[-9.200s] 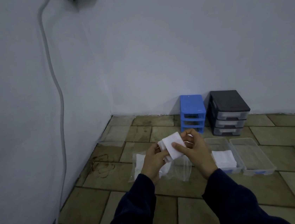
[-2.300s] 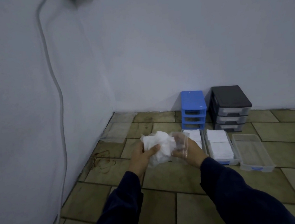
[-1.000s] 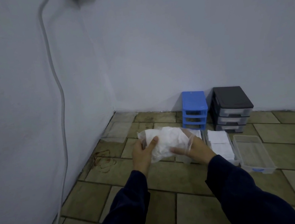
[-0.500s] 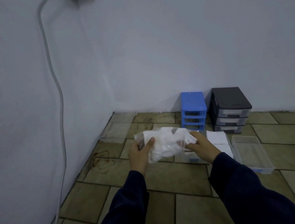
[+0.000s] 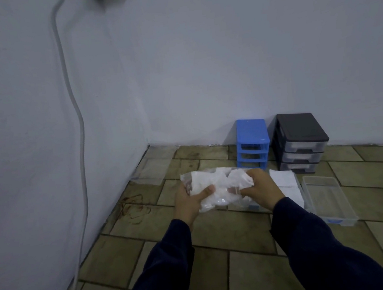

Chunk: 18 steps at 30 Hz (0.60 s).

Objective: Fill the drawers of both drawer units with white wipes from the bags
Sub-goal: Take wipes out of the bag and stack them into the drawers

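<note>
Head camera, listed from left to right as we look down at our own hands. Grey cable: runs down the left wall to the tiled floor. Flat clear plastic sheet or bag: lies on the tiles near the room corner; we cannot tell whether it holds anything. Our left hand: thumb laid across the front, fingers curled behind, gripping the left end of the bag of white wipes. That bag: clear plastic, crumpled, stuffed with bunched white wipes, held level above the floor between both hands, in front of the drawer units. Our right hand: fingers curled over the bag's right end, gripping it. Blue drawer unit: three slots, standing against the back wall. Stack of white wipes: flat and square, lying in a tray on the floor just right of our right hand, partly hidden by it. Black drawer unit: three clear-fronted drawers, just beside the blue one. Clear drawer tray: on the floor at the far right, blue handle toward us.
</note>
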Each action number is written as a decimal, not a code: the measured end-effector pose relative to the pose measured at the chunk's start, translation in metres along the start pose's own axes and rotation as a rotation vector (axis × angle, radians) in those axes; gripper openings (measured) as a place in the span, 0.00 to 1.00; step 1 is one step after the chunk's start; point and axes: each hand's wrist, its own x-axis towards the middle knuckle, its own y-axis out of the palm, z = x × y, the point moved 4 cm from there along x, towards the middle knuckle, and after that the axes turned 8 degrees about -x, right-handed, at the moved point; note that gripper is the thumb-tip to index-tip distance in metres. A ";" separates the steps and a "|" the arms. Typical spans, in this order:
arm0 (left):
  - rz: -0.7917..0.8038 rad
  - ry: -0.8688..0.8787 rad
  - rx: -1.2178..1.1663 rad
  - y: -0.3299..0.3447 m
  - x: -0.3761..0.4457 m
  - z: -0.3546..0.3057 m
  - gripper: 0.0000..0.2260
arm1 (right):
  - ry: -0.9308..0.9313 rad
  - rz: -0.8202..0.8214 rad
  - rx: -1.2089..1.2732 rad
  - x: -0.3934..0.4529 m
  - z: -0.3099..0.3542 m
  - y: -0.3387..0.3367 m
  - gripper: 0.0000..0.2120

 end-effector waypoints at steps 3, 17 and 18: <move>-0.059 0.033 0.012 -0.001 0.000 -0.002 0.24 | -0.039 -0.011 -0.077 0.000 0.003 -0.002 0.09; -0.143 0.058 0.044 -0.018 0.002 0.000 0.21 | -0.063 -0.029 -0.024 0.000 0.000 -0.010 0.06; -0.169 0.048 0.038 -0.023 0.004 0.002 0.21 | -0.022 -0.030 0.058 0.001 -0.003 -0.014 0.07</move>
